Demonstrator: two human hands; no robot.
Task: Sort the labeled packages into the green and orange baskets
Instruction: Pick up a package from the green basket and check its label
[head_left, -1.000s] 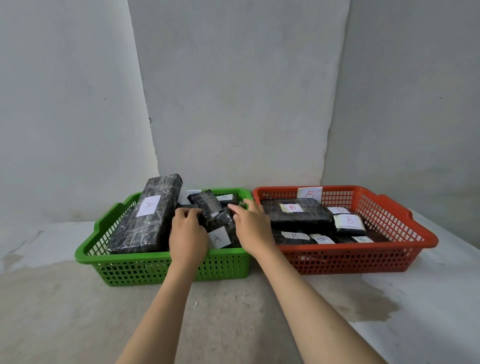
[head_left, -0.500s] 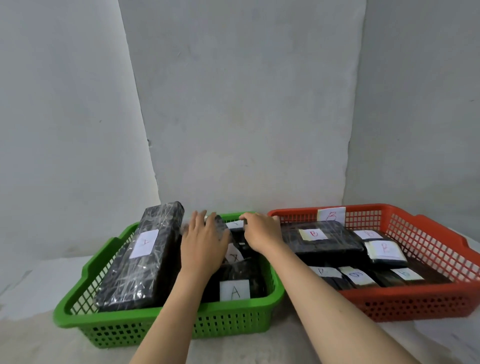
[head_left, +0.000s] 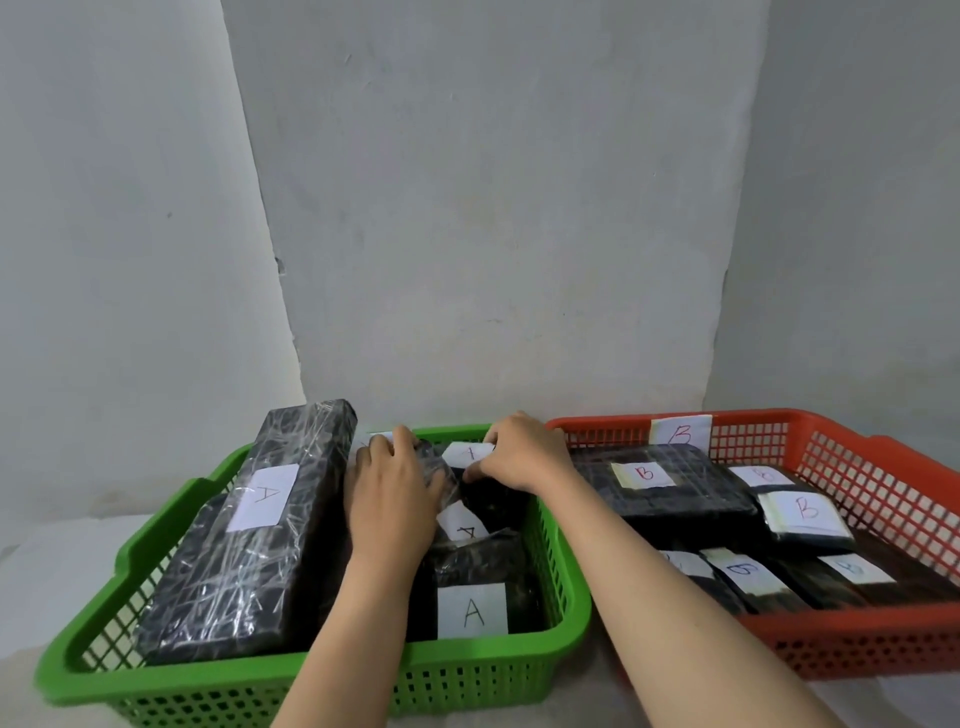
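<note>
Both my hands are down in the green basket (head_left: 322, 670), at its far middle. My left hand (head_left: 392, 499) curls over a small black film-wrapped package (head_left: 434, 470), fingers wrapped over its far top edge. My right hand (head_left: 524, 457) pinches the same cluster from the right, fingertips at a white label (head_left: 467, 452) whose letter I can't read clearly. Whether both hands hold one package or two touching ones, can't tell.

Handling guess: small parcel, likely light, one hand enough. The wrap is glossy, crinkled cling film, probably slippery, so grip the short ends or edges, not the flat faces. The paper label could peel or tear if pinched, so better to hold the body below it. It looks boxy and fairly stiff under the film.

Beside my left hand, a long black wrapped block (head_left: 249, 535) marked A leans tilted against the basket's left side; probably heavier, needs two hands. Nearer me, two more A packages, one with a big white A label (head_left: 471, 610) against the front wall.

The orange basket (head_left: 883, 639) touches the green one on the right; both are perforated rigid plastic with moulded handles. It holds flat black B packages, the largest (head_left: 660, 488) at its back left, smaller ones in front. Grey plaster wall behind.
</note>
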